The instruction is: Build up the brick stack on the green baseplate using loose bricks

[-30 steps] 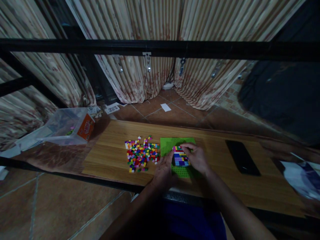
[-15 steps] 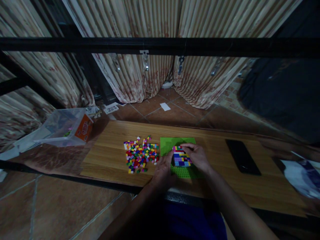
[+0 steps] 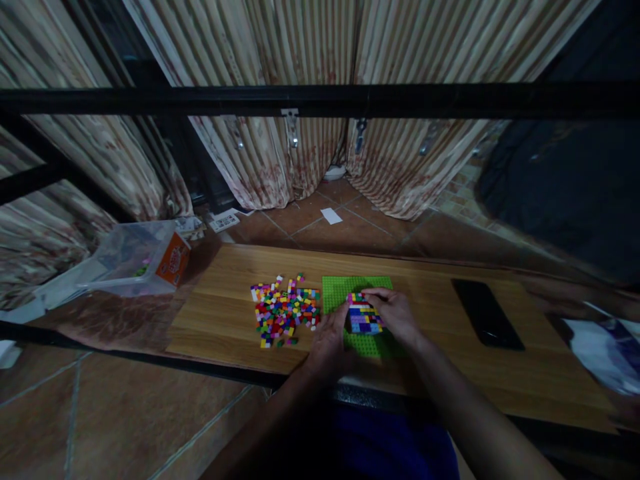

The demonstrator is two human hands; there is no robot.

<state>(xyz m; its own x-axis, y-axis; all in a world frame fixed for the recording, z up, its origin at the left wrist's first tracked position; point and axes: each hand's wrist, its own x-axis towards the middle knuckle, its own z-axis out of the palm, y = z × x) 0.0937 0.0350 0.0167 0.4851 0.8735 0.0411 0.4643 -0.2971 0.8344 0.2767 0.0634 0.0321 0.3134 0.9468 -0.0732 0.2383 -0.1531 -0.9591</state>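
Note:
A block of toy building bricks (image 3: 365,320), in rows of blue, purple, yellow, white and red, sits on a green baseplate (image 3: 334,287). Along its left side lies my left hand (image 3: 330,337), its fingers closed against the bricks and the thumb area in shadow. My right hand (image 3: 393,312) reaches in from the right, index finger and thumb bent together on the block's upper right edge. Any single brick between those fingertips is too small to make out. Left of the baseplate, a loose pile of small coloured bricks (image 3: 285,312) is spread on the wooden table (image 3: 215,293).
A black phone-like slab (image 3: 485,313) lies on the right of the table. Beyond the left end stands a clear plastic bin (image 3: 133,257) with an orange label. A dark metal bar (image 3: 320,100) crosses in front of striped curtains (image 3: 310,40). White-and-blue packaging (image 3: 600,353) is at far right.
The view has shifted slightly, so the scene sits a little lower and further right. Both hands stay at the brick block with almost the same finger positions.

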